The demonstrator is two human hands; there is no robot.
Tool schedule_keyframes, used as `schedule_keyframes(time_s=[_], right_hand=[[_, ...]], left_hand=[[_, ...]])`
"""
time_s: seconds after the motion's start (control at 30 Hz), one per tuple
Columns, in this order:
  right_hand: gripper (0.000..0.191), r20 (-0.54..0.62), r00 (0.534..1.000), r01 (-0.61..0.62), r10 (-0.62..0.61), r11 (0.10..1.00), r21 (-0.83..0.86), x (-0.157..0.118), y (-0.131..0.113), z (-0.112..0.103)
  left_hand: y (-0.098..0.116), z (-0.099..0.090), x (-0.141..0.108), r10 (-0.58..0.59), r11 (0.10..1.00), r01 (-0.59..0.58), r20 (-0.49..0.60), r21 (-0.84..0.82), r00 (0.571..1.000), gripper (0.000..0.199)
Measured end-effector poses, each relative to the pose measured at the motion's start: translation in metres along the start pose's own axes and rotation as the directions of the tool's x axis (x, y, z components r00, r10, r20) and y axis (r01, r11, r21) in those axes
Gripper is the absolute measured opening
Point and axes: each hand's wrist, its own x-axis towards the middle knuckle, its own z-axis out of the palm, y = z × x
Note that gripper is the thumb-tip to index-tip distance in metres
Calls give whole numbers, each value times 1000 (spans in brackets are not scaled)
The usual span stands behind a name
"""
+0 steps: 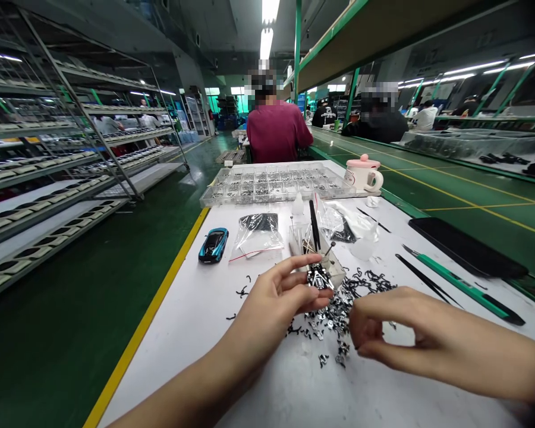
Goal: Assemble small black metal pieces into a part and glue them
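Note:
My left hand (289, 288) grips a small black and silver part (320, 277) between thumb and fingers, held above the white tabletop (182, 333). To its right, my right hand (374, 327) is curled, with thumb and fingertips pressed together. Whatever lies between those fingertips is hidden. Under and between both hands spreads a pile of small black and silver metal pieces (334, 312). Just beyond the left hand stands a small box (336, 268) with black tweezers (314, 224) and thin tools upright in it.
A blue toy car (214, 245) and a zip bag (258, 235) lie at left. A compartment tray (276, 184) and a lidded mug (363, 174) stand at the back. A green cutter knife (463, 284), tweezers (428, 279) and a black phone-like slab (468, 246) lie at right. A person (276, 128) sits ahead.

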Motion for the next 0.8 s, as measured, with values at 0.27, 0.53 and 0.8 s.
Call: schedule_keyframes(time_s=[0.27, 0.53, 0.8], right_hand=[[14, -147, 984, 20, 103, 750, 661, 8, 1, 0], [18, -210, 968, 72, 136, 652, 755, 10, 2, 3], [14, -271, 949, 49, 162, 772, 634, 4, -1, 4]], left_hand=[[1, 1, -1, 1, 1000, -1, 10, -23, 1000, 35], [0, 2, 0, 6, 1000, -6, -6, -18, 1000, 33], [3, 4, -5, 18, 998, -15, -50, 63, 999, 42]])
